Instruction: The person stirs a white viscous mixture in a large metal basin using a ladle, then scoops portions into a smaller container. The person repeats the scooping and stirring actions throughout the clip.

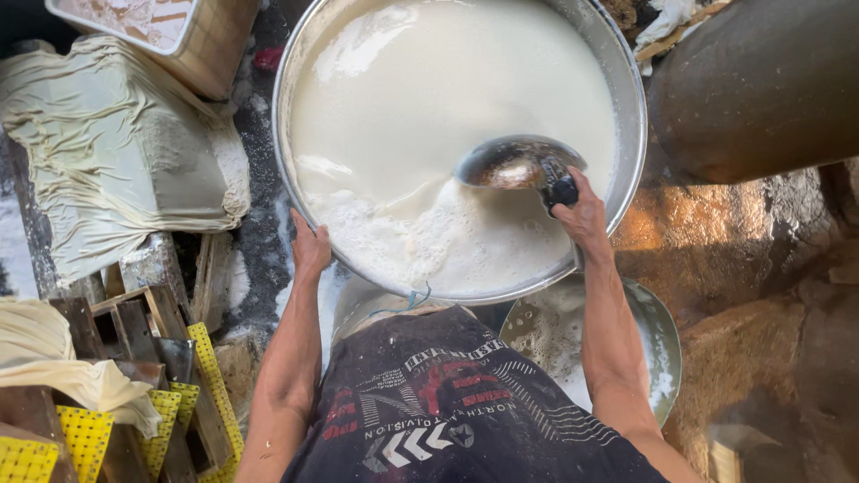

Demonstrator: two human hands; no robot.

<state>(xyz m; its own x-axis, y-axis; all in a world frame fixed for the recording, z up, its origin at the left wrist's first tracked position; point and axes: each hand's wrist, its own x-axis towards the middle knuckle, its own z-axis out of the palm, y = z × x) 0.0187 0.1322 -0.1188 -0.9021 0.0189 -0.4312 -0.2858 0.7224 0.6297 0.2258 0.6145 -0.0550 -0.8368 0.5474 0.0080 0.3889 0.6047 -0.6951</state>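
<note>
- Ladling in progress, by my read: right hand (583,213) is closed around the black handle of a round, shiny metal ladle (517,163), whose bowl sits on the liquid near the near-right rim of the basin.
- Left hand (310,249) lies flat, fingers together, against the near-left rim of the wide round metal basin (628,98); it presses the rim but grips nothing, and seems to steady it.
- Next move probably needs a level lift of the ladle with the basin kept from tipping, since the liquid stands high.
- Second, smaller round metal pan (660,344) sits below the basin at the near right, partly hidden by the arm, with wet white foam inside.
- Creamy white liquid (429,89) fills the basin: smooth and glossy at the far side, bubbly froth along the near rim.
- Yellow perforated plastic panels (208,376) and rough wooden frames stand at the near left.
- Cream, wrinkled, damp cloth (107,152) wraps a block-shaped mass at the far left.
- Dark rounded clay-like vessel (761,80) sits at the far right, matte surface.
</note>
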